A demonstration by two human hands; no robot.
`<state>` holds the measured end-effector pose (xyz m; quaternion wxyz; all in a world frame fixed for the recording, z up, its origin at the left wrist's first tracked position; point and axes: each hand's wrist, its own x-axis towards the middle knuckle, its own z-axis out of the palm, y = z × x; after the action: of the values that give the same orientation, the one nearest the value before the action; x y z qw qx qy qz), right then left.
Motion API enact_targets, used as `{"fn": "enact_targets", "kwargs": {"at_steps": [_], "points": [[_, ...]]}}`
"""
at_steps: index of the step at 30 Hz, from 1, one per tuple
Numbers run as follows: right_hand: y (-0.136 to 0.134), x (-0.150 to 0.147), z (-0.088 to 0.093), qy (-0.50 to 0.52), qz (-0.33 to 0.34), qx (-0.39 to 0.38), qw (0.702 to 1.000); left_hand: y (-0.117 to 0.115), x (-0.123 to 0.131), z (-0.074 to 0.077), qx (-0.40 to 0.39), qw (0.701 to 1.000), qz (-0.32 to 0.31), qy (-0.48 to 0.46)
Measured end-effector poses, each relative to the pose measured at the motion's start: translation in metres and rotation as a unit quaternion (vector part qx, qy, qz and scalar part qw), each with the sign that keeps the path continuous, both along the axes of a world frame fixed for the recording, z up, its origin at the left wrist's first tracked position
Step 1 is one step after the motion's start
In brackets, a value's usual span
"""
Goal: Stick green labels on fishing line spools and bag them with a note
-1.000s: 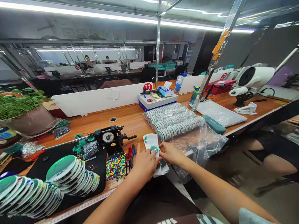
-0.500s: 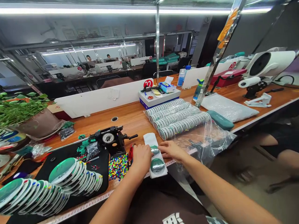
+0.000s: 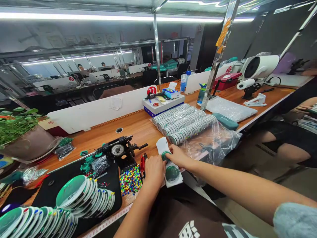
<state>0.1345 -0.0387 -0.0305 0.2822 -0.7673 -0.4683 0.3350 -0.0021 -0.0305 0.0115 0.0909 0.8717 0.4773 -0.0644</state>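
Two hands sit close together: my left hand point(image 3: 154, 167) grips the white sleeve point(image 3: 162, 144), my right hand point(image 3: 177, 156) pinches a green spool point(image 3: 164, 155). Best I hold the sleeve flat and feed squarely.

Head camera looks forward-down, close over workbench point(image 3: 138, 127).

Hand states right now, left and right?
Left hand: on the white sleeve edge; grip cannot be told.
Right hand: fingertips pinching the small green disc.
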Motion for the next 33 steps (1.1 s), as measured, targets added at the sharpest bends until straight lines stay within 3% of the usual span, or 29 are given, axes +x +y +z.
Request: {"fn": "enact_targets", "kwargs": {"at_steps": [5, 8, 10, 15, 19, 21, 22, 24, 26, 27, 28, 30, 33], "points": [[-0.009, 0.000, 0.029, -0.116, 0.056, 0.025, 0.991, 0.000, -0.012, -0.007, -0.023, 0.997, 0.021, -0.064], [-0.009, -0.002, 0.050, -0.193, 0.085, 0.004, 0.978, 0.003, -0.017, -0.010, -0.027, 0.994, 0.040, -0.095], [-0.008, -0.005, 0.054, -0.217, 0.104, -0.025, 0.970, 0.005, -0.019, -0.011, -0.030, 0.992, 0.049, -0.114], [-0.003, 0.000, 0.042, -0.192, 0.127, -0.051, 0.972, 0.005, -0.024, -0.013, -0.045, 0.984, 0.064, -0.159], [0.002, 0.030, 0.046, -0.070, 0.163, -0.023, 0.984, 0.003, -0.025, -0.017, -0.085, 0.960, 0.077, -0.254], [0.000, 0.044, 0.050, 0.010, 0.188, -0.017, 0.982, 0.002, -0.020, -0.020, -0.172, 0.906, 0.106, -0.371], [-0.002, 0.049, 0.052, 0.076, 0.190, -0.014, 0.979, 0.002, -0.016, -0.021, -0.243, 0.855, 0.120, -0.442], [-0.008, 0.053, 0.052, 0.256, 0.172, -0.007, 0.951, 0.001, -0.003, -0.021, -0.408, 0.705, 0.135, -0.564], [-0.015, 0.051, 0.048, 0.429, 0.143, -0.008, 0.892, 0.002, 0.014, -0.015, -0.527, 0.539, 0.161, -0.637], [-0.018, 0.050, 0.046, 0.480, 0.133, -0.010, 0.867, 0.003, 0.023, -0.011, -0.557, 0.476, 0.189, -0.654], [-0.021, 0.049, 0.044, 0.503, 0.131, -0.012, 0.855, 0.005, 0.032, -0.006, -0.570, 0.431, 0.226, -0.662], [-0.027, 0.050, 0.041, 0.513, 0.120, -0.006, 0.850, 0.010, 0.046, 0.005, -0.564, 0.381, 0.291, -0.672], [-0.038, 0.056, 0.035, 0.503, 0.120, -0.011, 0.856, 0.017, 0.059, 0.018, -0.511, 0.376, 0.323, -0.702]]}}
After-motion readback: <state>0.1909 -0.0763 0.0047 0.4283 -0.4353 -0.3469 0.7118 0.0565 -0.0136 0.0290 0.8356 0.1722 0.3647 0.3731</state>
